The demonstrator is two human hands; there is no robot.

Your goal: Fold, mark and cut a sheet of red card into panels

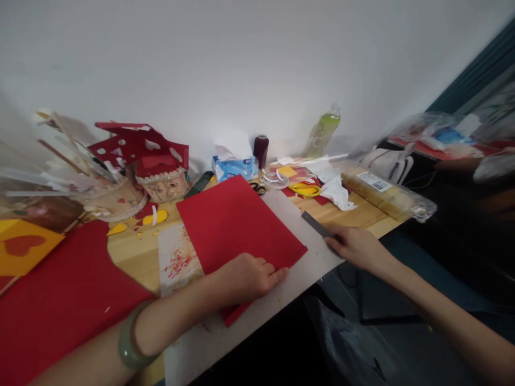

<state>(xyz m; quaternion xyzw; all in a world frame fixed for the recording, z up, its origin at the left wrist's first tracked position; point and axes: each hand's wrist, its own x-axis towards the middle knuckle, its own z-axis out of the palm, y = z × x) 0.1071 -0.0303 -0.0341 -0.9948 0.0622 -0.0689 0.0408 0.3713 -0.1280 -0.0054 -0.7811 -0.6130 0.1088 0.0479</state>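
Note:
A sheet of red paper (237, 225) lies on a white, stained sheet (317, 260) on the wooden table. A narrow strip along its near edge is folded. My left hand (251, 276), a green bangle on its wrist, rests on that edge with fingers curled and closed on the paper. What the fingertips do underneath is hidden. To the right, my right hand (358, 245) grips the near end of a dark grey ruler (316, 222), holding it over the white sheet, apart from the red paper.
A larger red sheet (72, 300) covers the left side. Behind stand decorated pots (164, 185), a tissue pack (235, 167), a thread spool (261, 150) and a green bottle (325, 128). Yellow-handled scissors (304, 190) and a plastic-wrapped package (386, 190) lie at the right. Another person's arm (458, 166) shows far right.

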